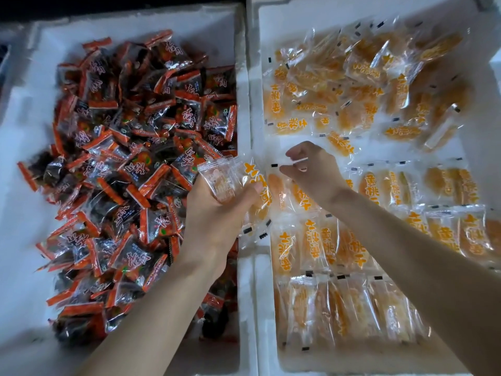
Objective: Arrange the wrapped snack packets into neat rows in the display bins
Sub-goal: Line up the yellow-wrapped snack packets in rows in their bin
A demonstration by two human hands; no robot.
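1. The packets are light, thin pouches of clear, glossy film with soft orange slices inside. I judge that they will bend easily, slide on one another, and crinkle if squeezed.
2. The safest hold looks like the flat sealed seam at either short end. A pinch there would not bruise the fruit and lets the pouch hang straight for laying down.
3. My left hand [214,213] is curled around a small stack of packets [223,179]. The thumb lies across the front and the fingers are underneath. The stack is fanned and sticks out past my fingertips, so I reckon it could slip apart if I loosen my hold.
4. My right hand [314,172] is just right of that stack, with thumb and forefinger closed on the thin edge of one clear packet [299,160]. The other fingers are loosely bent. The film is so transparent that I cannot tell how much of the pouch hangs below the pinch.
5. Both hands hover over the right bin [298,17]. Neat rows [325,245] lie below and nearer than my right wrist, while a loose heap [352,85] lies beyond my fingertips.
6. To the left of my left hand, the left bin [27,131] holds a jumble of red packets [135,158].
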